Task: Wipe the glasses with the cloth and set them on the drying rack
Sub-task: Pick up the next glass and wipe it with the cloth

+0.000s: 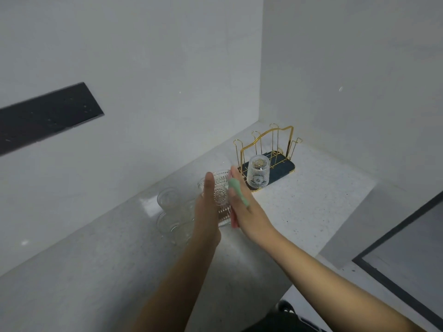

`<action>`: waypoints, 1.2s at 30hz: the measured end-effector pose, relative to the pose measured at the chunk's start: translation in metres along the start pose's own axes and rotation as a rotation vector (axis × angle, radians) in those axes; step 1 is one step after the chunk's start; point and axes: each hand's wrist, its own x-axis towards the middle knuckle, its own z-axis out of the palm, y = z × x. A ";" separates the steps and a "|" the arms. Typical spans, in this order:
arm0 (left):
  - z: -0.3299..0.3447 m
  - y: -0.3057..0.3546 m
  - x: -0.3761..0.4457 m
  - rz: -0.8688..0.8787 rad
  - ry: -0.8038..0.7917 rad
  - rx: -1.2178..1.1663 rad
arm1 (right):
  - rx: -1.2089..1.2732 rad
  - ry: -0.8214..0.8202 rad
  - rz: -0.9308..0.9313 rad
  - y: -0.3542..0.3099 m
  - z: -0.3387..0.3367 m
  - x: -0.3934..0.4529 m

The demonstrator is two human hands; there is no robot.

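Pale walls meet in a corner above a speckled light desk [311,212], with a dark panel [48,116] set into the wall on the left. Leftmost on the desk stands a cluster of clear waiting glasses [172,212], near the person's left hand [207,207]. That hand holds a ribbed glass [220,195] tilted on its side above the desk, base toward the camera; its fingers run up the glass's left flank, though how far they curl round the far side cannot be seen. The right hand [242,207] presses a green cloth [239,192] against the glass's right flank, its grip closed on the cloth (a pinkish edge shows lower down).

Judging from this, the wipe is under way. To do it well, the left hand should turn the glass steadily while the cloth follows the ribs, which likely trap water, and reaches inside the rim too. Wet ribbed glass may slip, so a firm hold matters.

Further right, the gold wire drying rack [267,144] sits on its dark tray in the corner, one glass on the rack [258,172] already upturned over a front peg; the other pegs look free.
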 end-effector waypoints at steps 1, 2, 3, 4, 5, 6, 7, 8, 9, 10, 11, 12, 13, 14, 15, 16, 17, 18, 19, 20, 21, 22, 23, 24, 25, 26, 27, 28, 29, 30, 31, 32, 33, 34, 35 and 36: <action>0.000 0.001 -0.001 0.004 0.000 0.039 | 0.056 0.041 0.042 -0.002 0.000 0.000; 0.001 0.002 -0.003 0.024 0.003 0.081 | 0.147 0.112 0.115 -0.005 -0.001 0.001; 0.003 0.003 -0.005 0.031 0.010 0.120 | 0.227 0.191 0.194 -0.006 -0.002 0.003; 0.005 0.006 -0.008 0.026 0.010 0.153 | 0.284 0.259 0.258 -0.006 -0.002 0.006; 0.004 0.008 -0.009 0.010 -0.020 0.184 | 0.315 0.299 0.303 -0.007 -0.001 0.007; 0.002 0.010 -0.006 -0.015 -0.083 0.211 | 0.328 0.329 0.329 -0.007 0.003 0.009; -0.001 0.014 -0.006 -0.054 -0.166 0.225 | 0.351 0.374 0.332 -0.006 0.005 0.010; -0.006 0.016 -0.007 -0.095 -0.236 0.216 | 0.376 0.421 0.340 -0.007 0.006 0.011; -0.009 0.017 -0.008 -0.096 -0.289 0.199 | 0.400 0.456 0.355 -0.006 0.006 0.013; -0.011 0.014 -0.007 -0.077 -0.309 0.166 | 0.442 0.469 0.366 -0.007 0.004 0.014; -0.011 0.010 -0.009 -0.046 -0.278 0.142 | 0.477 0.471 0.373 -0.007 0.004 0.016; -0.008 0.006 -0.011 -0.021 -0.206 0.138 | 0.489 0.462 0.375 -0.009 0.004 0.018; -0.005 0.003 -0.015 0.023 -0.109 0.147 | 0.464 0.446 0.379 -0.009 0.007 0.020; -0.002 0.001 -0.017 0.065 -0.034 0.145 | 0.429 0.436 0.374 -0.010 0.009 0.021; 0.000 -0.001 -0.016 0.096 -0.009 0.142 | 0.390 0.429 0.346 -0.010 0.011 0.020; 0.001 -0.001 -0.016 0.112 -0.023 0.109 | 0.366 0.416 0.298 -0.009 0.013 0.018; 0.002 0.000 -0.015 0.113 -0.053 0.053 | 0.353 0.404 0.229 -0.007 0.015 0.015; 0.002 0.003 -0.014 0.099 -0.079 -0.015 | 0.340 0.396 0.137 -0.006 0.018 0.013; 0.002 0.004 -0.014 0.093 -0.111 -0.074 | 0.316 0.383 0.065 -0.007 0.018 0.012; 0.002 0.006 -0.014 0.091 -0.154 -0.121 | 0.300 0.379 0.032 -0.008 0.017 0.012; 0.001 0.005 -0.014 0.091 -0.209 -0.144 | 0.317 0.397 0.050 -0.009 0.013 0.014; 0.000 0.005 -0.014 0.074 -0.279 -0.169 | 0.389 0.424 0.106 -0.014 0.007 0.018; -0.002 0.005 -0.014 0.021 -0.353 -0.197 | 0.488 0.447 0.175 -0.017 0.000 0.024; -0.003 0.008 -0.014 -0.060 -0.418 -0.227 | 0.567 0.458 0.211 -0.018 -0.007 0.029; -0.007 0.011 -0.013 -0.138 -0.464 -0.250 | 0.588 0.463 0.208 -0.017 -0.012 0.032; -0.009 0.016 -0.012 -0.205 -0.484 -0.267 | 0.565 0.454 0.188 -0.018 -0.015 0.033; -0.010 0.021 -0.010 -0.244 -0.481 -0.264 | 0.524 0.462 0.161 -0.017 -0.015 0.033; -0.008 0.026 -0.009 -0.256 -0.469 -0.263 | 0.485 0.480 0.145 -0.015 -0.012 0.033; -0.005 0.028 -0.009 -0.224 -0.428 -0.236 | 0.453 0.506 0.132 -0.014 -0.009 0.032; -0.001 0.025 -0.010 -0.162 -0.360 -0.207 | 0.436 0.540 0.138 -0.014 -0.006 0.032; 0.003 0.019 -0.010 -0.080 -0.266 -0.172 | 0.438 0.578 0.148 -0.014 -0.004 0.034; 0.007 0.014 -0.012 -0.002 -0.160 -0.130 | 0.456 0.617 0.167 -0.016 -0.003 0.036; 0.009 0.008 -0.015 0.076 -0.070 -0.077 | 0.468 0.645 0.194 -0.018 -0.002 0.039; 0.010 0.002 -0.016 0.135 -0.035 -0.030 | 0.483 0.664 0.216 -0.021 -0.001 0.041; 0.009 -0.002 -0.016 0.169 -0.026 0.011 | 0.481 0.673 0.224 -0.022 0.000 0.042; 0.007 -0.004 -0.015 0.189 -0.025 0.044 | 0.460 0.657 0.218 -0.021 0.002 0.042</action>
